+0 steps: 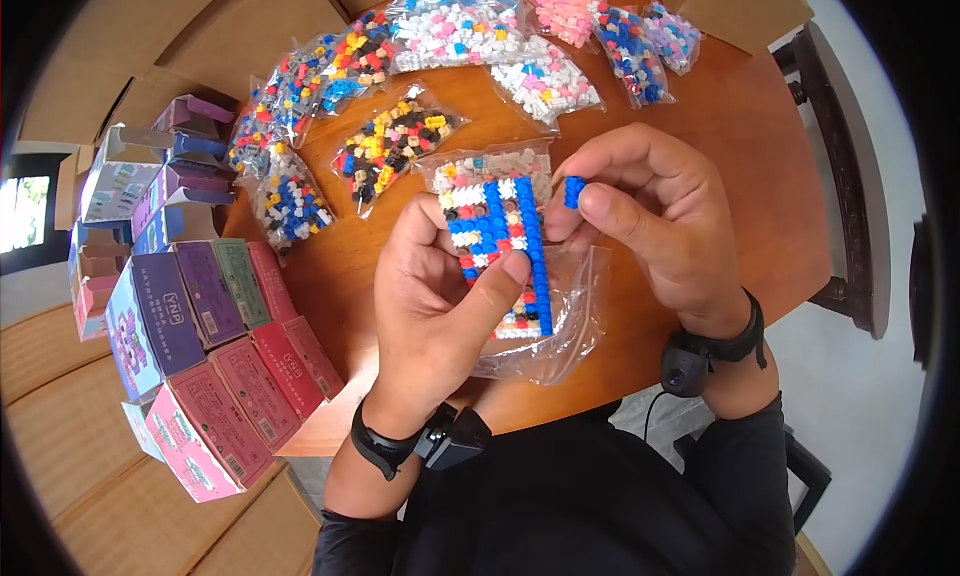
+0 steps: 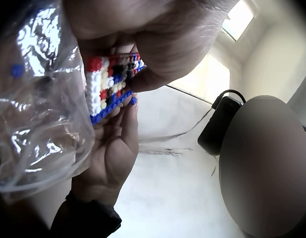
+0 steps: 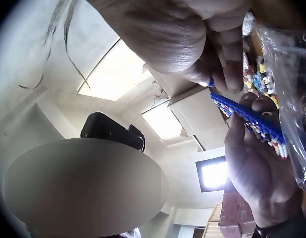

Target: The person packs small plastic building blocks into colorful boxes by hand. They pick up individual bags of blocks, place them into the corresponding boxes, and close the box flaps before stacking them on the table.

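My left hand (image 1: 430, 311) grips a flat panel of small building bricks (image 1: 535, 256), its thumb pressing on the patterned face. White, red, black and cream bricks show among the blue, with a solid blue strip down the right edge. Between thumb and fingertips, my right hand (image 1: 665, 226) pinches a small blue brick (image 1: 573, 192), just right of the panel's upper corner. The left wrist view shows that blue brick (image 2: 133, 100) close to the panel's blue edge (image 2: 113, 106). In the right wrist view it (image 3: 211, 82) sits near one end of the panel (image 3: 247, 116).
Under the hands lie an open clear bag (image 1: 570, 351) and a bag of beige and grey bricks (image 1: 530, 164). Bags of mixed bricks (image 1: 395, 146) line the far side of the wooden table (image 1: 740, 156). Several small boxes (image 1: 215, 366) stand at the left.
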`<state>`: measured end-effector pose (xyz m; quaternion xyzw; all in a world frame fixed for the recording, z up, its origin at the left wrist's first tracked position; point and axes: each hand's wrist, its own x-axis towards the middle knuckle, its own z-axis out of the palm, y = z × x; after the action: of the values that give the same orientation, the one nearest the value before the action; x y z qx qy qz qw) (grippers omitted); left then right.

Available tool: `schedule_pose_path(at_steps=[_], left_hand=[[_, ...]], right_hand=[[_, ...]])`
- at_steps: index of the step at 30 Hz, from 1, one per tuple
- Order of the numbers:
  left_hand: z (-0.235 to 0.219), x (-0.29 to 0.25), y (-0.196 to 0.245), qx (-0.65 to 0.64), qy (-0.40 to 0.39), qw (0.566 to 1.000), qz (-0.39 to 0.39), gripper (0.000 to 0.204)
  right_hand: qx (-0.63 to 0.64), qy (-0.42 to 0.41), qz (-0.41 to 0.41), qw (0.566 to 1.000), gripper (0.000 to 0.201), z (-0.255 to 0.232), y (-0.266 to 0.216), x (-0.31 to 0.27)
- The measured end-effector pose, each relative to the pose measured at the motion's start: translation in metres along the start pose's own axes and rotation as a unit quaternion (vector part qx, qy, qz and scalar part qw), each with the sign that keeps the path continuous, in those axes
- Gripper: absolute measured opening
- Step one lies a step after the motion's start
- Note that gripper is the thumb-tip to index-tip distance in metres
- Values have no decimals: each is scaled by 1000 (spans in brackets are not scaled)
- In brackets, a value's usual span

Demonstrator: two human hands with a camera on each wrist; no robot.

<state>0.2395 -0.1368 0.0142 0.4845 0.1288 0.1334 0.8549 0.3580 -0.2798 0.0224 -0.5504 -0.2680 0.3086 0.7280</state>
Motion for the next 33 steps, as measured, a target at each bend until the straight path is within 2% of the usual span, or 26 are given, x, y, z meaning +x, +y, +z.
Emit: schedule_pose_path(at_steps=[3, 4, 11, 17, 33], left_hand=[[-6, -4, -5, 66, -22, 997, 32, 40], [0, -5, 1, 46, 0, 999, 13, 28], [-4, -6, -4, 87, -36, 992, 86, 40], [-1, -8, -5, 135, -17, 983, 125, 46], [3, -10, -6, 163, -10, 979, 124, 47]], right_hand=[[5, -3, -26, 1000, 17, 3, 2, -1], [-7, -3, -30, 1000, 17, 4, 2, -2], [-46, -9, -75, 996, 18, 8, 1, -5], [-103, 7, -102, 989, 20, 11, 1, -5], [-221, 17, -129, 966, 19, 12, -1, -9]])
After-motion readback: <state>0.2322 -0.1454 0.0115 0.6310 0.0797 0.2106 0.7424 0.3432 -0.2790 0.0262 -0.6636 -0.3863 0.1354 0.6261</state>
